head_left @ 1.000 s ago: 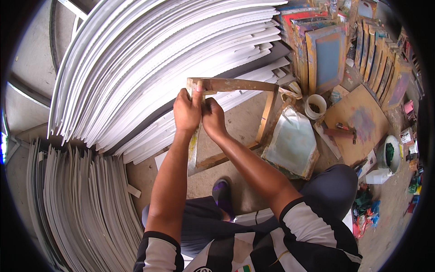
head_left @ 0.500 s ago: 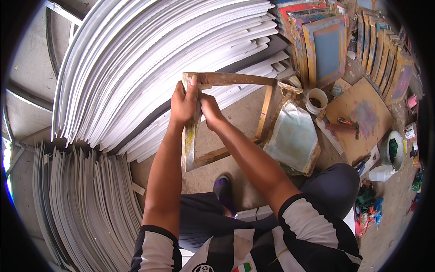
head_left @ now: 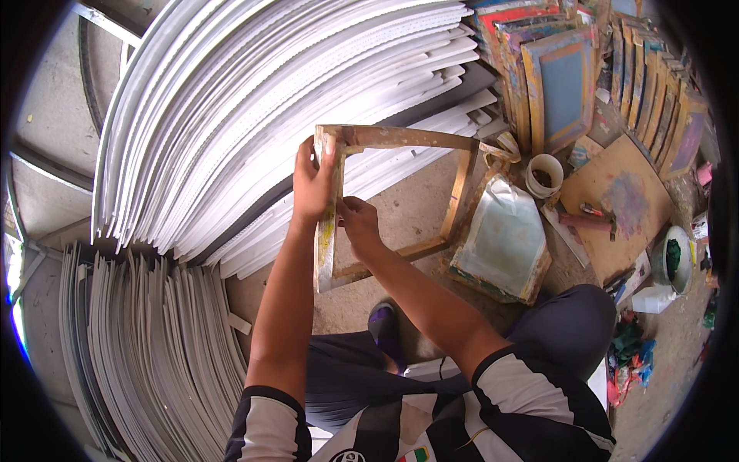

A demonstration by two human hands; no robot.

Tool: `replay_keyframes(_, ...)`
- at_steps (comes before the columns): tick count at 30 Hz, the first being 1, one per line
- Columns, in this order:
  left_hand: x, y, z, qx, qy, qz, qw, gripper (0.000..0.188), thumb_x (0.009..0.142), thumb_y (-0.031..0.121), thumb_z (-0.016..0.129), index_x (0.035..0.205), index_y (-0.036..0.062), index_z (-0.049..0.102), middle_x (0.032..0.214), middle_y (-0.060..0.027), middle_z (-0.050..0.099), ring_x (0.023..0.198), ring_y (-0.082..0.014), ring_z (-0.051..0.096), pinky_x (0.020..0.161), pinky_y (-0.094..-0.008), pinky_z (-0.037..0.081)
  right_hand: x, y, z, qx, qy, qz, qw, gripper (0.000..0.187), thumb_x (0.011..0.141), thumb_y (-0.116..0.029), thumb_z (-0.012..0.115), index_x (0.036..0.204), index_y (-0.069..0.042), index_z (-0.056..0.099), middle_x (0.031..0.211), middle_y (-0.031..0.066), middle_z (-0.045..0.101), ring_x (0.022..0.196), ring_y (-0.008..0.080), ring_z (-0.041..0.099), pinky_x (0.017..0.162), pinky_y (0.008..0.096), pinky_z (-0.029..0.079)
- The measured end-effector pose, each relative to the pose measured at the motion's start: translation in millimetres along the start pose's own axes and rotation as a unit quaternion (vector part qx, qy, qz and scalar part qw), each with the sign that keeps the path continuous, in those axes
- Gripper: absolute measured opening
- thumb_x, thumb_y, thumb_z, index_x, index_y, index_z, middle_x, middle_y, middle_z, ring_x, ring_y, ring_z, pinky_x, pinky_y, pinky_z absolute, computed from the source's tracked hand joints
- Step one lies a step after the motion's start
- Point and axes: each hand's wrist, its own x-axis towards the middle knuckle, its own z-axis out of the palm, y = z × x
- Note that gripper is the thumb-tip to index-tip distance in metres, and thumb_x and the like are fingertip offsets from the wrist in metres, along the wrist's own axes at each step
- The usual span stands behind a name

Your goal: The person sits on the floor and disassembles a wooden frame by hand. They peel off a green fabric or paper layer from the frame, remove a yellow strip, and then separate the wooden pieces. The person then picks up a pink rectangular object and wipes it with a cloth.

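An empty wooden frame [head_left: 326,239], paint-stained and without mesh, is held up in front of me. My left hand [head_left: 314,185] is closed around the upper part of its left bar, the thumb lying along the bar. Lower down, my right hand [head_left: 360,227] is closed with its curled fingertips at the inner edge of that same bar; whether they pinch anything besides the wood is hidden. Through the frame's opening the floor and white sheets show. To the right of the frame lies a screen frame with a pale, wrinkled sheet [head_left: 503,231] on it.
Stacked white sheets [head_left: 308,85] fill the far left, with more grey-white sheets [head_left: 154,331] nearer. Used screen frames [head_left: 560,85] lean at the far right. A white tub [head_left: 543,175], a stained board [head_left: 616,192] with a hammer [head_left: 589,222], and a bowl [head_left: 671,258] stand right.
My right hand has moved down along the inner edge of the frame's left bar. My left hand keeps its hold, and the view has shifted slightly.
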Motion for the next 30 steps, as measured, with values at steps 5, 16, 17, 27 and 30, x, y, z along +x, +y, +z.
replay_keyframes(5, -88, -3, -14, 0.213, 0.016, -0.121, 0.969, 0.049, 0.104, 0.047, 0.058, 0.098, -0.0012, 0.057, 0.082, -0.026, 0.065, 0.076, -0.0473, 0.064, 0.067, -0.0512, 0.049, 6, -14, 16, 0.02, 0.075, -0.025, 0.997, 0.034, 0.103, -0.029, 0.061, 0.086, 0.001, 0.062, 0.079, 0.0056, 0.062, 0.075, 0.012, 0.057, 0.067, 0.0328, 0.048)
replay_keyframes(16, -132, 12, -28, 0.226, 0.042, -0.083, 0.97, 0.043, 0.108, 0.029, 0.052, 0.081, -0.0038, 0.049, 0.071, -0.0318, 0.056, 0.067, -0.0553, 0.055, 0.058, -0.0543, 0.042, -16, 2, 21, 0.013, 0.035, -0.009, 0.999, 0.041, 0.109, -0.035, 0.049, 0.089, -0.002, 0.061, 0.081, 0.0064, 0.059, 0.078, 0.0134, 0.055, 0.072, 0.0336, 0.048)
replay_keyframes(17, -135, 16, -27, 0.235, 0.04, -0.082, 0.968, 0.043, 0.108, 0.029, 0.052, 0.081, -0.0041, 0.049, 0.07, -0.0315, 0.056, 0.066, -0.0546, 0.055, 0.058, -0.0539, 0.042, -20, 3, 21, 0.045, 0.028, -0.008, 0.999, 0.041, 0.109, -0.036, 0.049, 0.091, -0.002, 0.062, 0.083, 0.0058, 0.06, 0.078, 0.013, 0.055, 0.071, 0.0333, 0.048)
replay_keyframes(27, -138, 15, -24, 0.242, 0.056, -0.121, 0.961, 0.049, 0.11, 0.035, 0.047, 0.081, -0.0044, 0.051, 0.07, -0.0314, 0.055, 0.063, -0.0514, 0.048, 0.058, -0.0521, 0.04, -8, 8, 24, -0.046, 0.062, 0.029, 0.997, 0.046, 0.105, -0.04, 0.057, 0.086, -0.001, 0.069, 0.073, 0.0065, 0.064, 0.068, 0.0164, 0.058, 0.064, 0.0352, 0.047)
replay_keyframes(30, -134, 8, -24, 0.261, 0.065, -0.118, 0.956, 0.05, 0.109, 0.034, 0.05, 0.077, -0.0039, 0.049, 0.066, -0.0304, 0.055, 0.063, -0.0539, 0.052, 0.056, -0.0523, 0.041, 0, 11, 23, -0.171, 0.093, 0.006, 0.981, 0.042, 0.103, -0.038, 0.061, 0.089, 0.0, 0.07, 0.075, 0.0113, 0.066, 0.069, 0.0182, 0.06, 0.065, 0.0365, 0.048)
